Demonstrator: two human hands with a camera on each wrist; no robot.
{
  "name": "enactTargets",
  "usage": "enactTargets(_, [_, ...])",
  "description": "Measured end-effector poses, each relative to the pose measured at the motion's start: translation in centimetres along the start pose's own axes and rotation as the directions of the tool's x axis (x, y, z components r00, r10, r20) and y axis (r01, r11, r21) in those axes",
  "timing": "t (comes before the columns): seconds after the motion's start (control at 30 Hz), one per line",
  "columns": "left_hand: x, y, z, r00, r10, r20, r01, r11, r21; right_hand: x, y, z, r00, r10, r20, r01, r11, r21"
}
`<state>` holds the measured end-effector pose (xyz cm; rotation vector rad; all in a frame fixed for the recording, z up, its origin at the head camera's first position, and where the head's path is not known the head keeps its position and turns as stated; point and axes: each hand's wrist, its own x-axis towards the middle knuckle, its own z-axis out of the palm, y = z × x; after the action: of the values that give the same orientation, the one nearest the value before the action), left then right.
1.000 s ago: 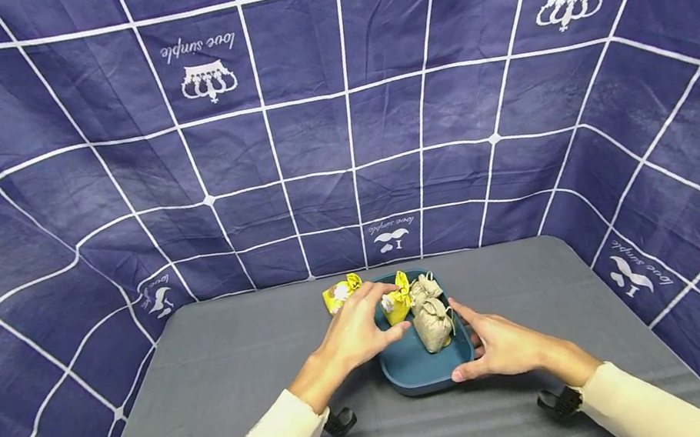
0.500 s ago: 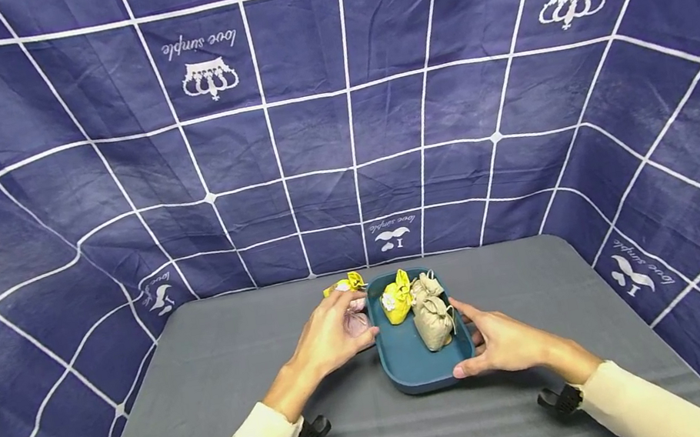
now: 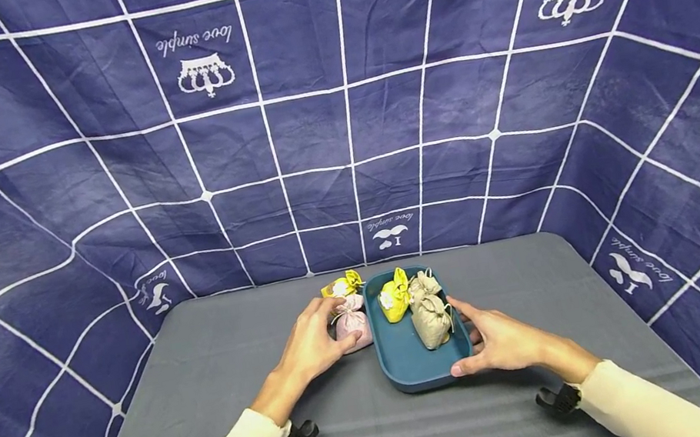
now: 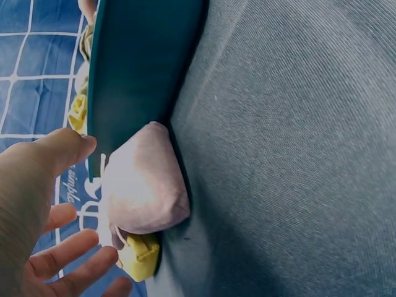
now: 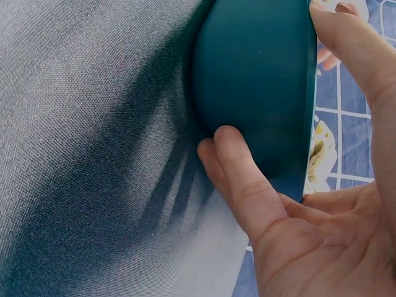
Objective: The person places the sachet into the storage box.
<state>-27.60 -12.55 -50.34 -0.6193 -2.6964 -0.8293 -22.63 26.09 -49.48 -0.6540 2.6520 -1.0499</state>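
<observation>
Around the right outer side of a teal plastic tub [image 3: 412, 373], my right hand [image 3: 502, 344] holds with spread thumb and fingers. The right wrist view shows its thumb at the rim and its fingertips [image 5: 230, 137] against the outer wall. Inside the tub are a yellow drawstring pouch [image 3: 394, 303] and two beige drawstring pouches [image 3: 432, 323]. Left of the tub lies a pink drawstring pouch [image 3: 352, 329]. My left hand [image 3: 308, 347] is beside it, thumb and fingers apart. In the left wrist view, this pink pouch [image 4: 147, 182] touches no finger.
Behind the pink pouch lies another yellow pouch [image 3: 341, 285] with a white flower, partly covered. A grey cloth [image 3: 233, 395] covers the table. Dark blue curtains with white grid lines [image 3: 313, 131] enclose the back and sides.
My left hand has moved left, from over the tub to beside the pink pouch, which now shows more fully. The right hand and the tub have stayed in place.
</observation>
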Motion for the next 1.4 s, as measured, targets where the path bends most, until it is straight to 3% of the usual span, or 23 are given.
enactTargets(0.13, [0.0, -0.6, 0.3, 1.000, -0.006, -0.010, 0.006, 1.000, -0.018, 0.1, 0.0, 0.0, 1.000, 0.004, 0.002, -0.004, 1.000, 0.017])
enactTargets(0.33, [-0.2, -1.4, 0.8, 0.997, -0.069, 0.014, 0.070, 0.995, -0.068, 0.1, 0.0, 0.0, 1.000, 0.013, 0.003, -0.013, 1.000, 0.010])
enactTargets(0.7, [-0.1, -1.2, 1.5, 0.991, -0.123, 0.059, 0.131, 0.980, -0.152, 0.0, 0.2, 0.2, 1.000, 0.000, 0.023, -0.002, 0.996, 0.084])
enactTargets(1.13, [-0.5, -0.9, 1.3, 0.970, -0.237, 0.063, 0.245, 0.927, -0.283, 0.1, 0.1, 0.2, 1.000, 0.003, 0.012, -0.004, 0.999, 0.045])
enactTargets(1.4, [-0.5, -1.1, 1.0, 0.976, -0.194, 0.097, 0.214, 0.938, -0.272, 0.1, 0.0, 0.0, 1.000, 0.018, 0.015, -0.018, 1.000, 0.024])
